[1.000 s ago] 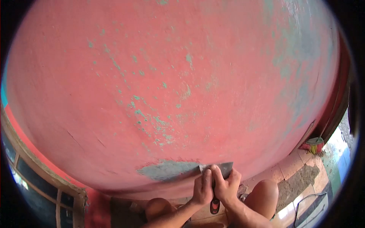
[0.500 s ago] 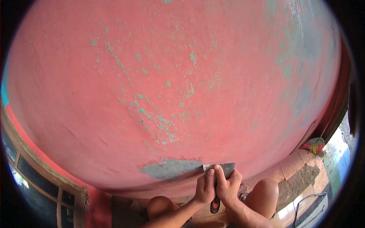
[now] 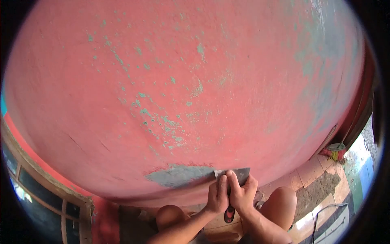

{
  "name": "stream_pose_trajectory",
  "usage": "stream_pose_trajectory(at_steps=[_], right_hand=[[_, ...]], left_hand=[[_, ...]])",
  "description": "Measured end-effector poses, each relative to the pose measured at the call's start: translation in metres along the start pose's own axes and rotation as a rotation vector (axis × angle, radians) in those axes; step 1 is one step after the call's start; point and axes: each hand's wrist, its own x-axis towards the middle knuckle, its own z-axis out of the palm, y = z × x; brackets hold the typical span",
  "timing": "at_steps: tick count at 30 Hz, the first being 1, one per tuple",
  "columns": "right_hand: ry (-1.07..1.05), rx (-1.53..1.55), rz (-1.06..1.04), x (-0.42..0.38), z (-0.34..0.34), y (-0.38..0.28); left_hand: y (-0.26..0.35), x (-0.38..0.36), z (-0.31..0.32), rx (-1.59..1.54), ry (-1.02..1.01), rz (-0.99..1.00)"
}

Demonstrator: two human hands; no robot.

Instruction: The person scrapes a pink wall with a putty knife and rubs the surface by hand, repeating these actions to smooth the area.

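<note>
A wide scraper (image 3: 242,175) with a metal blade and a black and red handle lies against the lower part of a pink wall (image 3: 252,101). My right hand (image 3: 243,195) is wrapped round it, the thumb pressed on the blade. On the other side my left hand (image 3: 218,196) is closed against the tool, its thumb beside the right one. The blade's left end touches the right edge of a bare grey patch (image 3: 178,175). Green flecks show through the pink paint above the patch. The palms hide much of the handle.
My bent knees (image 3: 282,203) are below, close to the wall. A red and yellow broom (image 3: 336,152) stands at the right, by a door frame. Grey debris (image 3: 319,195) lies on the floor tiles. A window frame (image 3: 64,207) is at the lower left.
The wall's flecks and patch appear slightly higher and further left in view. Both hands and the scraper also appear slightly higher, still at the patch's right edge.
</note>
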Motion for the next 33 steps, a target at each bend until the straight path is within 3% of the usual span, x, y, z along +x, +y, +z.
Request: stream_pose_trajectory(at_steps=[1,4,7,12,22,26,29,33], right_hand=[[0.013,-0.009,0.011,-0.001,0.001,0.012],[-0.004,0.020,0.065,-0.001,-0.002,0.009],[-0.019,-0.006,0.092,-0.005,-0.007,0.011],[0.013,0.022,0.044,-0.001,-0.003,0.014],[0.008,0.027,0.054,-0.005,-0.002,0.011],[0.030,0.083,-0.022,-0.007,0.001,0.013],[0.023,0.044,-0.011,-0.004,0.002,0.013],[0.010,0.041,-0.002,-0.001,0.001,0.008]], left_hand=[[-0.005,-0.001,0.002,0.017,0.025,0.067],[-0.011,-0.001,-0.001,-0.072,-0.013,-0.053],[-0.011,-0.006,-0.004,0.045,-0.032,-0.042],[-0.012,0.002,0.003,-0.052,0.010,0.052],[-0.010,-0.002,-0.004,-0.090,-0.063,-0.077],[-0.004,0.005,-0.022,-0.011,-0.220,-0.097],[-0.001,0.005,-0.005,0.063,-0.034,0.138],[0.003,0.007,-0.011,-0.052,-0.121,-0.007]])
